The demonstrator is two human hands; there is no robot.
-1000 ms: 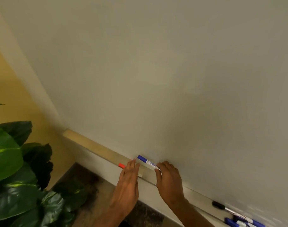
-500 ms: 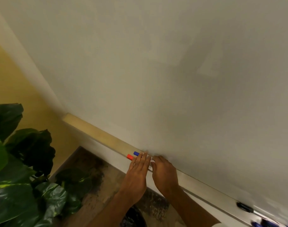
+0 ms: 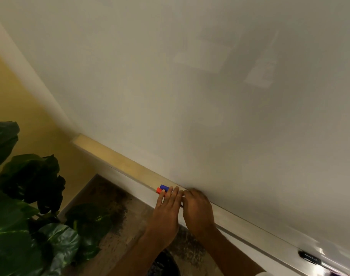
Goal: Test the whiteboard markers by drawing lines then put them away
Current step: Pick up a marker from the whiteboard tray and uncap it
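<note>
A blue marker (image 3: 164, 187) lies on the whiteboard's tray (image 3: 118, 164), with a red marker (image 3: 159, 190) right beside it on the near side. Only their capped left ends show. My left hand (image 3: 167, 212) rests with straight fingers across both markers. My right hand (image 3: 198, 210) is next to it on the right, fingers curled down over the blue marker's hidden right part. The whiteboard (image 3: 190, 96) above bears no lines.
A black marker (image 3: 309, 256) lies blurred on the tray at the far right. A large-leaved plant (image 3: 30, 196) stands at the lower left, in front of a yellow wall. Below the tray is a wood-look floor.
The blue marker, held tilted above the tray by my right hand a second ago, now lies flat beside the red one. My left hand's fingers have come over both.
</note>
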